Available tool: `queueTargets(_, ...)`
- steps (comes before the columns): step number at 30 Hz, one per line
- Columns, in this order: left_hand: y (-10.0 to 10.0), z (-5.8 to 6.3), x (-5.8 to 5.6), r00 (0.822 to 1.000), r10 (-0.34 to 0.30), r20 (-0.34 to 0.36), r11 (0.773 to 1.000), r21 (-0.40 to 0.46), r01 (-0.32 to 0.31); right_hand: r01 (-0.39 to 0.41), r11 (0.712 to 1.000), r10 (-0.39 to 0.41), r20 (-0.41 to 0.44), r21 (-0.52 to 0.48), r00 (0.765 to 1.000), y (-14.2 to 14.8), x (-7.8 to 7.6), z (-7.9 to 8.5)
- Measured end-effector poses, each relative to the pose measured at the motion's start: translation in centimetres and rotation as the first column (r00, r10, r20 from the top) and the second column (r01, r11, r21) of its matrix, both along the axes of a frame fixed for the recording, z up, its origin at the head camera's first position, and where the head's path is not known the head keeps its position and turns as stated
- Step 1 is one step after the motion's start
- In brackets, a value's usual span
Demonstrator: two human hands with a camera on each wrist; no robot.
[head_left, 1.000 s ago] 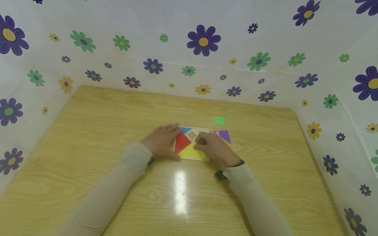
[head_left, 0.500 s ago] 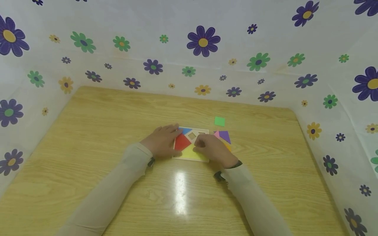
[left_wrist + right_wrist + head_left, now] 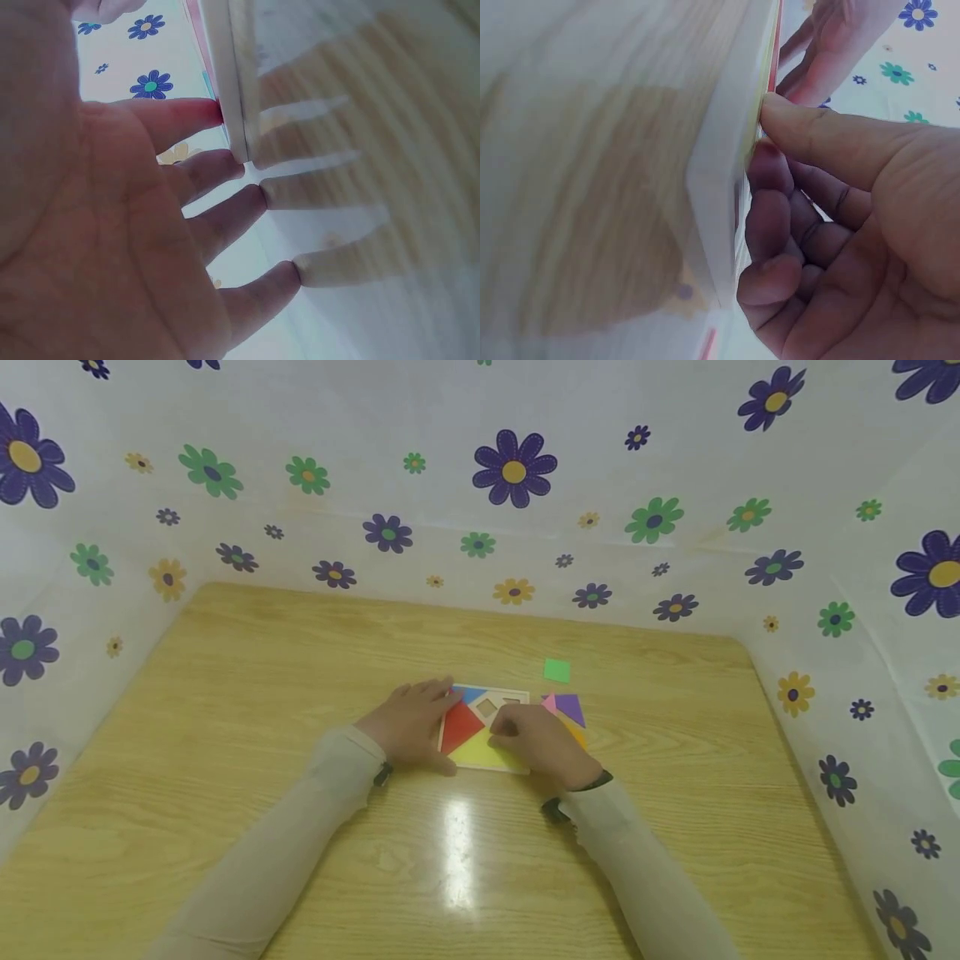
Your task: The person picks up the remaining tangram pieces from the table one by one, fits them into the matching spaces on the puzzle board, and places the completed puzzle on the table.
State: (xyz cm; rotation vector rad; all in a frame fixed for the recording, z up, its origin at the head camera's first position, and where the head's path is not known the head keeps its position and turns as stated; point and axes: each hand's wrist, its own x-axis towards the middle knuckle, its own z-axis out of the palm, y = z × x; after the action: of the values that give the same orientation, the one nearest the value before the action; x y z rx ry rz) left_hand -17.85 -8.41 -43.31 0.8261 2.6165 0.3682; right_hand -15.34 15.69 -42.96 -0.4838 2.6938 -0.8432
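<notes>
A pale wooden tangram board [image 3: 495, 689] lies mid-table. It holds a red triangle [image 3: 460, 728], a yellow triangle [image 3: 477, 757] and a blue piece [image 3: 472, 692]; a square recess shows bare wood. My left hand [image 3: 405, 722] rests along the board's left side with fingers spread; in the left wrist view, its fingertips meet the board edge [image 3: 229, 82] and the tabletop. My right hand [image 3: 542, 742] is over the board's right part, fingers curled. In the right wrist view, its thumb [image 3: 802, 124] touches the surface by the yellow piece, and no loose piece shows in its grasp.
Right of the board lie a purple piece [image 3: 572, 708], a pink piece [image 3: 550, 702] and an orange piece [image 3: 576, 732], partly behind my right hand. A green square [image 3: 557, 671] is farther back. Flower-print cloth [image 3: 420, 502] walls the table on three sides.
My right hand has shifted slightly, uncovering more of the orange piece. My left thumb drew in toward the fingers and spread out again. The pieces stay where they were.
</notes>
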Motion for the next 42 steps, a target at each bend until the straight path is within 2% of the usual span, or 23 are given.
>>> queueTargets(5,0.0,-0.2,0.0,1.000,-0.002,-0.024,1.000,-0.011,0.002,-0.044,0.999,0.044,-0.039,0.000,0.998,0.0,-0.1,-0.1)
queueTargets(11,0.0,-0.5,-0.4,1.000,-0.004,-0.025,1.000,-0.011,0.004,-0.046,0.998,0.047,0.012,-0.053,0.999,1.0,-0.3,-0.1)
queueTargets(15,0.1,-0.9,-0.6,0.999,-0.001,-0.042,1.000,-0.013,0.000,-0.004,0.996,0.008,0.044,-0.086,0.999,2.4,-0.5,1.0)
queueTargets(19,0.3,-0.8,-0.5,0.999,0.005,-0.051,1.000,-0.006,-0.005,0.074,0.993,-0.074,0.004,-0.098,0.997,4.5,-0.9,2.6)
queueTargets(21,0.4,-0.6,-0.4,0.999,0.010,-0.048,1.000,-0.001,-0.010,0.102,0.992,-0.105,-0.048,-0.070,0.993,5.6,-1.1,3.3)
queueTargets(24,0.5,-0.3,-0.3,0.999,0.021,-0.044,1.000,0.007,-0.020,0.142,0.989,-0.137,-0.115,0.043,0.984,7.2,-1.3,3.8)
queueTargets(26,0.4,-0.3,-0.2,0.999,0.026,-0.045,1.000,0.006,-0.026,0.159,0.979,-0.144,-0.126,0.124,0.982,8.0,-1.3,3.9)
queueTargets(28,0.4,-0.3,-0.2,0.998,0.031,-0.047,1.000,0.001,-0.031,0.165,0.967,-0.147,-0.104,0.192,0.984,8.5,-1.4,3.8)
queueTargets(33,0.1,-0.3,-0.1,0.998,0.042,-0.040,0.999,0.003,-0.042,0.150,0.952,-0.164,0.033,0.267,0.986,8.5,-1.7,3.4)
queueTargets(38,0.1,-0.3,-0.2,0.998,0.041,-0.039,0.999,0.014,-0.041,0.153,0.931,-0.211,0.147,0.330,0.966,8.3,-1.6,3.1)
queueTargets(42,0.1,-0.4,-0.4,0.999,0.039,-0.037,0.999,0.011,-0.039,0.156,0.920,-0.241,0.207,0.359,0.948,8.2,-1.6,3.0)
